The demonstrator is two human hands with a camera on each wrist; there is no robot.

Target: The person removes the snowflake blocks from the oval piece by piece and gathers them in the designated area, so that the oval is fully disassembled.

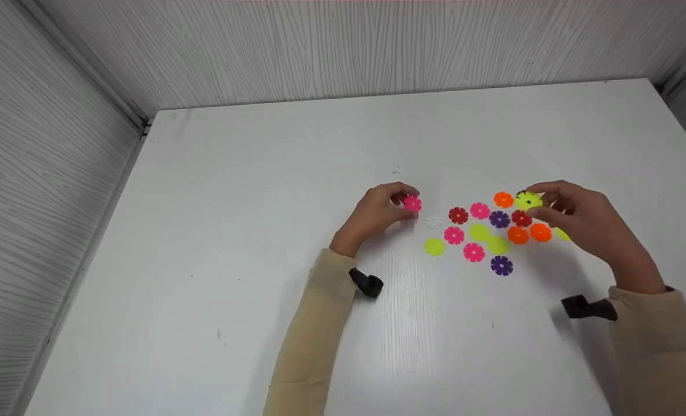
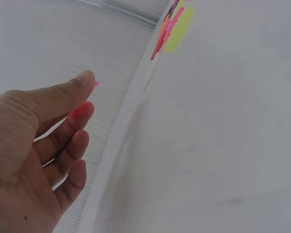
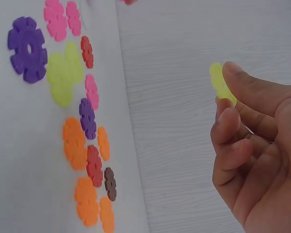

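My left hand [image 1: 380, 208] pinches a pink notched plastic disc [image 1: 412, 204] between thumb and fingers, to the left of the scattered discs. In the left wrist view only a small pink edge of it shows past the thumb tip. My right hand [image 1: 588, 219] pinches a yellow notched disc [image 1: 529, 201] by its right side, over the far right part of the scatter. The right wrist view shows this yellow disc [image 3: 217, 80] between the thumb and a finger, raised off the table. Below it, a brown disc [image 3: 110, 184] lies close to a red disc [image 3: 94, 166].
More discs lie flat on the white table [image 1: 233, 231], among them a purple disc [image 1: 501, 266], an orange disc [image 1: 503, 200], a yellow disc [image 1: 434, 247] and a faint clear disc [image 1: 434, 222]. Wood-grain panels [image 1: 348, 52] stand behind the table and to its left.
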